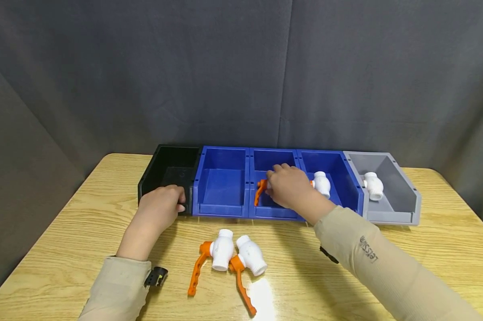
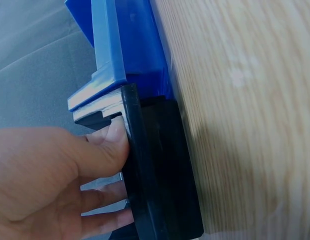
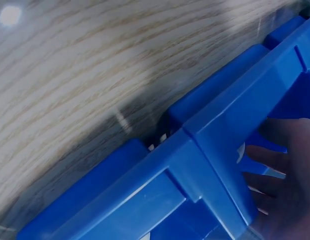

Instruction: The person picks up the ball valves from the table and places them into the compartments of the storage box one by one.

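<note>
My right hand (image 1: 289,185) reaches into the middle blue bin (image 1: 274,213), its fingers around a white ball valve with an orange lever handle (image 1: 260,191). The hand hides most of the valve's body; in the right wrist view only a bit of white shows by the fingertips. My left hand (image 1: 159,207) rests on the front rim of the black bin (image 2: 160,170), with thumb and fingers touching its edge and nothing held. Two more ball valves, one on the left (image 1: 223,250) and one on the right (image 1: 251,255), lie on the table between my forearms, orange handles toward me.
Further right, a blue bin (image 1: 353,203) and a grey bin (image 1: 411,209) each hold a white valve. Another blue bin (image 1: 221,209) stands beside the black one. The bins form a row on the wooden table (image 1: 84,223), before a grey curtain (image 1: 225,67).
</note>
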The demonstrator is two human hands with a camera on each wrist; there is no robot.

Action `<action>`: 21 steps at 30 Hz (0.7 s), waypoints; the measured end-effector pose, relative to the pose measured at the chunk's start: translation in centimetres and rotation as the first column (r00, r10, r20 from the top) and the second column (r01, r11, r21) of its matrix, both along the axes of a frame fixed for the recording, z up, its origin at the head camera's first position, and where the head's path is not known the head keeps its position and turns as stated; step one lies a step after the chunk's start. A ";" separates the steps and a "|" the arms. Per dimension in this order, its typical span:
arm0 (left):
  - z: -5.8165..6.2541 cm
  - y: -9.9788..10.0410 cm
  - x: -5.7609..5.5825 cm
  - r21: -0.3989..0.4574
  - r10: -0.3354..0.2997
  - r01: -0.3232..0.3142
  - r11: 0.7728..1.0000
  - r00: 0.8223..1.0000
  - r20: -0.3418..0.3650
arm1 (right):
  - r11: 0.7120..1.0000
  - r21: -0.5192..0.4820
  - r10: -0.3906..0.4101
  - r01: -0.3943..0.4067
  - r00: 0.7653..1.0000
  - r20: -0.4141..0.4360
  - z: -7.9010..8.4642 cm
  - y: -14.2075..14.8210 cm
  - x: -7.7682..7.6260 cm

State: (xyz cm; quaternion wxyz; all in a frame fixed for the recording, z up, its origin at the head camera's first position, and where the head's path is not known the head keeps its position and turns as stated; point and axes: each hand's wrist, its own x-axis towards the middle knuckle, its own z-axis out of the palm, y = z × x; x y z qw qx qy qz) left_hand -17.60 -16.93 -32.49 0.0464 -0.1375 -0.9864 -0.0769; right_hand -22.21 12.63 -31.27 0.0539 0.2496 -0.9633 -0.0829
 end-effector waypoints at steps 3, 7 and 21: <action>-0.1 0.0 0.0 0.003 0.001 -0.001 1.000 1.000 -0.002 | 0.997 -0.054 0.043 -0.047 0.997 -0.069 0.0 0.4 0.4; -0.1 0.0 0.0 0.004 0.002 -0.002 1.000 1.000 -0.006 | 0.991 -0.098 0.083 -0.096 0.988 -0.131 0.0 0.9 0.8; -0.1 0.0 0.0 0.003 -0.002 0.002 1.000 1.000 -0.014 | 0.965 -0.209 0.109 -0.161 0.964 -0.243 0.1 1.6 3.5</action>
